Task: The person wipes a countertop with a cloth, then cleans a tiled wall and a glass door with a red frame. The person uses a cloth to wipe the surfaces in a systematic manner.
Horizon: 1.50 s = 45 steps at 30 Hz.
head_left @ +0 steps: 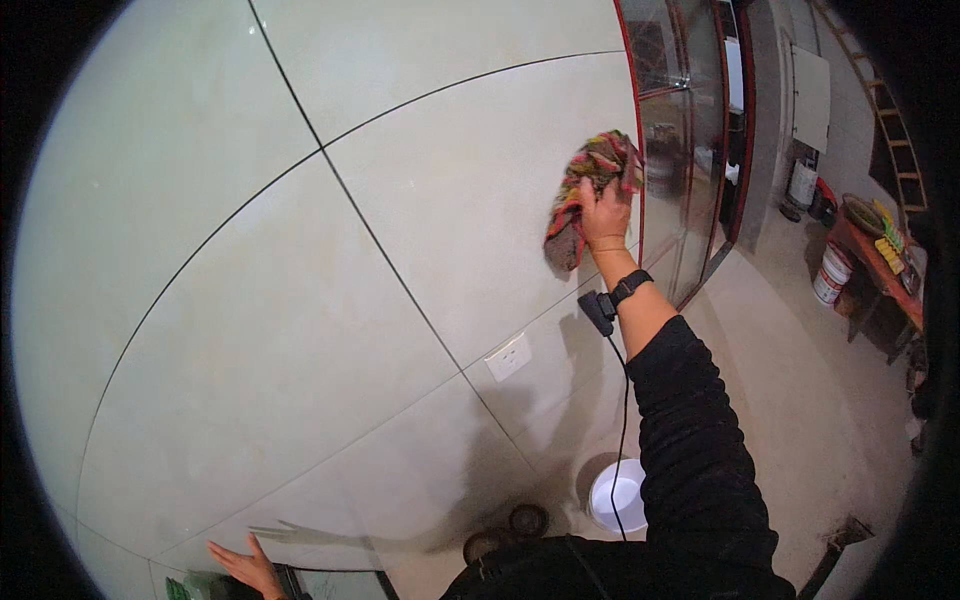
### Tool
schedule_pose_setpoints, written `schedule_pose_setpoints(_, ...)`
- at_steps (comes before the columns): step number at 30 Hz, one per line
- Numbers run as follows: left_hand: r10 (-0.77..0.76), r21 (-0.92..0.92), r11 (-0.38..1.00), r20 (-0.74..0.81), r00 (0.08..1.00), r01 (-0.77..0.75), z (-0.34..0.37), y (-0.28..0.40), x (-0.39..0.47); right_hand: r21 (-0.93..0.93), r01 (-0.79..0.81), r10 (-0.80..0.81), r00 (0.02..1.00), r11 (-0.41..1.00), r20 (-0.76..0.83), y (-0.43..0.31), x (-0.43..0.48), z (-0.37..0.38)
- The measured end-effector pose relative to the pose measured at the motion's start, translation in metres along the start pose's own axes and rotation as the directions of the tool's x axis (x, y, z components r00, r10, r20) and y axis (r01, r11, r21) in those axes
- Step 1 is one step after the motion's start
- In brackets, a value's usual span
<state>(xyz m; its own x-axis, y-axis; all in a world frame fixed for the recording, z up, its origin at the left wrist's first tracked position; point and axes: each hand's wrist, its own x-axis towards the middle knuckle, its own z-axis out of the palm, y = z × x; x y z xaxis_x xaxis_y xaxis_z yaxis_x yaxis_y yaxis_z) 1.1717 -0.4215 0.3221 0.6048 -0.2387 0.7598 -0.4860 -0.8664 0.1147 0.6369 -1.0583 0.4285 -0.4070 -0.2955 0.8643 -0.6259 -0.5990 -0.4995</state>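
Note:
My right hand [606, 217] presses a bunched, multicoloured striped cloth [568, 225] to the pale tiled wall [337, 262], close beside the red edge of a glass-panelled door frame [640, 202]. On that wrist sits a black strap with a small dark device [597, 311]. A black cable runs down from it towards my body. Low at the left, my left hand [244, 566] is held up near the wall with its fingers spread and nothing in it. Whether its fingertips touch the tile I cannot tell. A white wall socket [509, 357] lies below the cloth.
A white bucket [611, 499] stands on the floor, partly behind my right sleeve. Two dark round objects [529, 520] are near the wall's foot. At the right are a reddish table [874, 259] bearing a basket, a white pail [832, 276] and a ladder [892, 135].

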Motion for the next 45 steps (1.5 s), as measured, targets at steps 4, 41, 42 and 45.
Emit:
schedule_pose_setpoints(4,-0.080,0.042,0.996,0.030,0.996,0.079,0.041,0.013,-0.002,-0.292,-0.055,0.072,0.996,0.955,0.047,0.064,-0.027,0.007)
schedule_pose_setpoints(41,0.008,-0.193,0.980,0.303,0.953,0.053,0.153,0.001,-0.063,-0.249,-0.866,0.215,-0.368,-0.435,0.905,0.076,-0.368,-0.157)
schedule_pose_setpoints(42,0.012,-0.223,0.973,0.290,0.957,0.055,0.153,0.000,-0.067,-0.296,-0.840,0.197,-0.419,-0.455,0.886,0.063,-0.370,-0.152)
schedule_pose_setpoints(45,0.014,-0.262,0.964,0.252,0.968,0.054,0.151,-0.003,-0.072,-0.412,-0.851,0.142,-0.475,-0.325,0.869,0.030,-0.360,-0.132)
